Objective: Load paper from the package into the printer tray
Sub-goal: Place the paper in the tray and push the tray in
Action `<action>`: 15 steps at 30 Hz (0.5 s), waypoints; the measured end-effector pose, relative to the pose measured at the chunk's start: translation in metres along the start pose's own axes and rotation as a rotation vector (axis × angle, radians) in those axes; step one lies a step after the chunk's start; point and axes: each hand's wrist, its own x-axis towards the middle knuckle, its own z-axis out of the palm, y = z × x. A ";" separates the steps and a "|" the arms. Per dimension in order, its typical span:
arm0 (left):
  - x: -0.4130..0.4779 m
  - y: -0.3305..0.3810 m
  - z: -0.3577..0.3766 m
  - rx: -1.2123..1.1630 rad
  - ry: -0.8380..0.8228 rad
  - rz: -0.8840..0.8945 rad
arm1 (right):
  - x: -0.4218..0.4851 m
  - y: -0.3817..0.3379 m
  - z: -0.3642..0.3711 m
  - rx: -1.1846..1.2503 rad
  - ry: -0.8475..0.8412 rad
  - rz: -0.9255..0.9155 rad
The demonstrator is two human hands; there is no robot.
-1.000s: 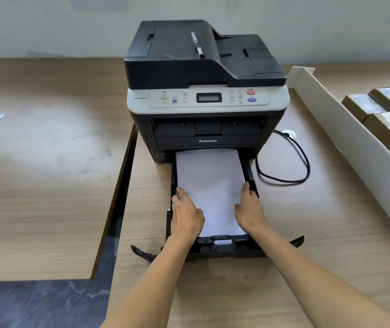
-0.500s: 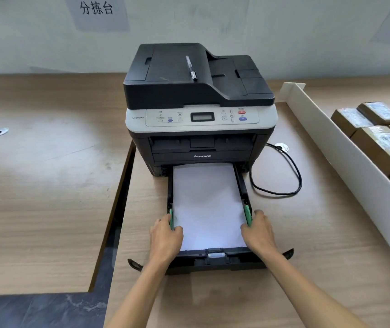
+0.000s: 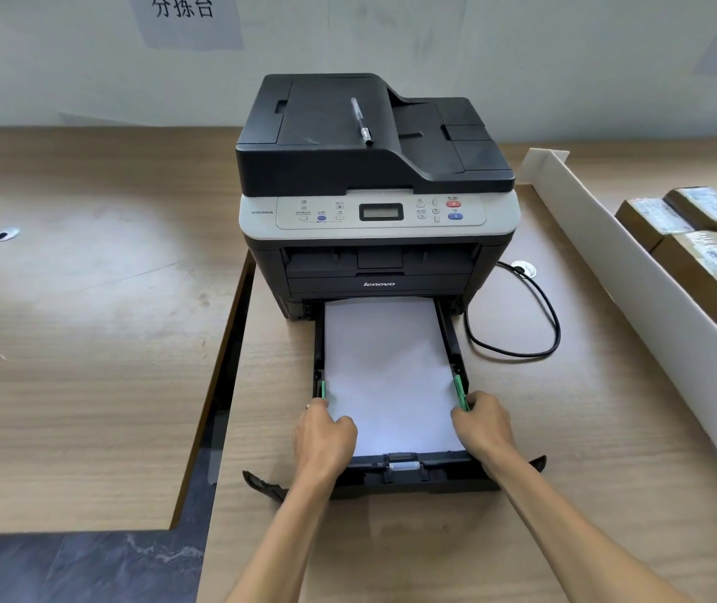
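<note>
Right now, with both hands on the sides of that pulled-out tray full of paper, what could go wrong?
1. The left hand and right hand grip the sides of the black plastic paper tray by the green side guides; sliding it in could pinch fingers against the black and grey printer.
2. A crooked push might crumple the white paper stack.
3. The black and silver pen lying loose on top might roll off.

Wooden table (image 3: 413,546) under printer (image 3: 376,189), black cable (image 3: 539,324), white divider (image 3: 652,306).
</note>
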 end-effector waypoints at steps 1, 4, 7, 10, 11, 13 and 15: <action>-0.001 0.000 -0.001 -0.019 0.000 -0.003 | 0.000 0.000 0.000 0.001 0.000 -0.002; 0.000 0.000 -0.006 -0.065 -0.012 -0.002 | -0.003 -0.001 -0.004 0.020 -0.018 -0.009; 0.004 -0.003 -0.017 -0.129 -0.043 -0.001 | -0.005 -0.001 -0.011 -0.004 -0.056 -0.037; 0.003 -0.010 -0.032 -0.048 -0.056 0.072 | -0.007 0.002 -0.024 -0.063 -0.080 -0.071; 0.002 -0.013 -0.037 -0.002 -0.022 0.124 | -0.006 0.006 -0.029 -0.108 -0.080 -0.085; -0.001 -0.026 -0.046 0.070 0.059 0.234 | -0.005 0.016 -0.041 -0.264 -0.032 -0.126; -0.003 -0.044 -0.052 0.148 0.110 0.346 | -0.005 0.030 -0.050 -0.375 0.032 -0.143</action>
